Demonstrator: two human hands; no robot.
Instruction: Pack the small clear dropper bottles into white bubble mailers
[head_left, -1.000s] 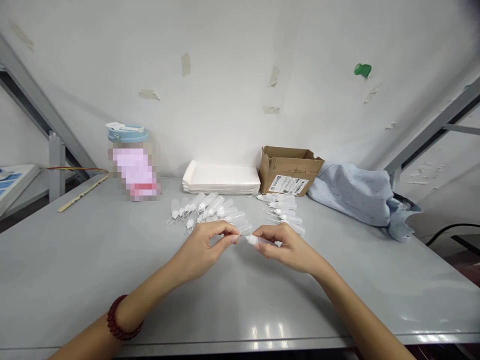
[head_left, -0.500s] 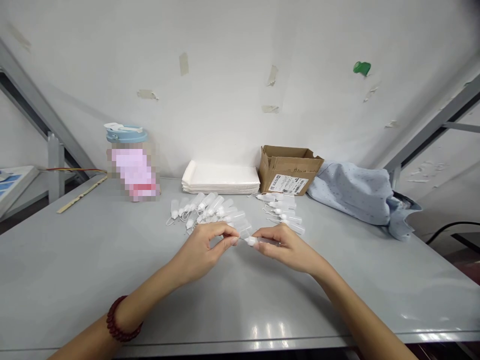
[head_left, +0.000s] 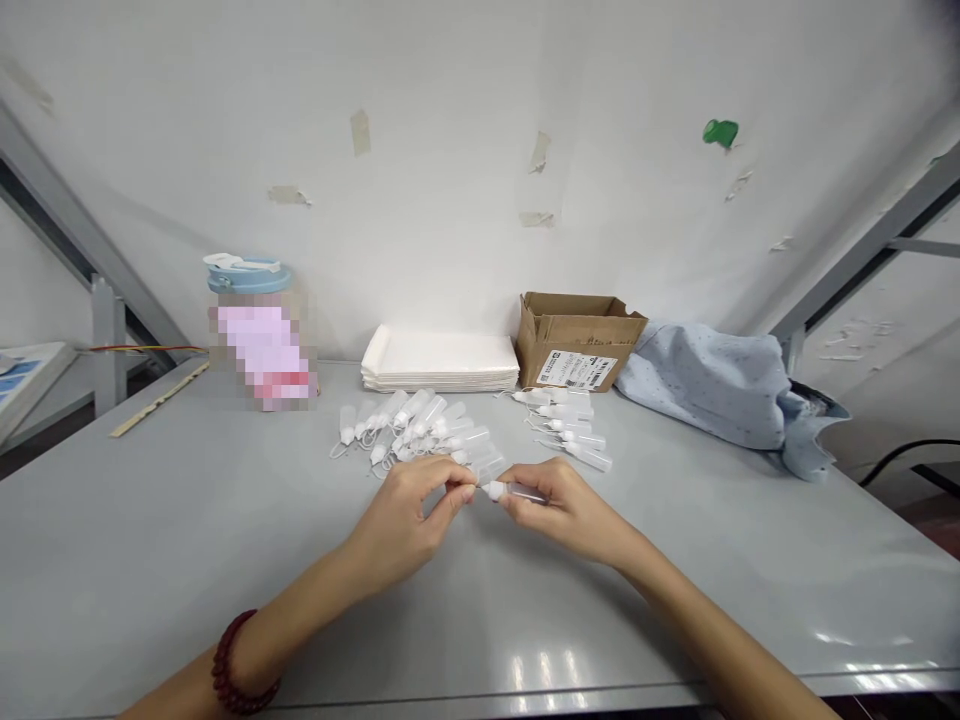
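In my right hand [head_left: 559, 503] is a small clear plastic dropper bottle [head_left: 521, 491], held level between thumb and fingers with its white cap end pointing left. My left hand [head_left: 424, 505] is pinched closed right at the bottle's tip. Whatever its fingertips grip is too small to make out. Behind my left hand lies a loose pile of similar dropper bottles [head_left: 416, 412], with thin white loops at their caps. Beyond my right hand, several more bottles [head_left: 581, 438] lie side by side, tips to the left.
A stack of white padded envelopes [head_left: 442, 362] lies against the wall beside an open cardboard box [head_left: 577, 345]. Light blue cloth [head_left: 705, 385] is heaped at the right. On the left stand a blue-lidded cup [head_left: 251, 275] and a wooden strip [head_left: 159, 400]. The grey table [head_left: 420, 640] spans the front.
The view has shifted slightly. My right hand has turned a little, so more of the bottle's body shows. My left fingertips are still pinched at its tip.
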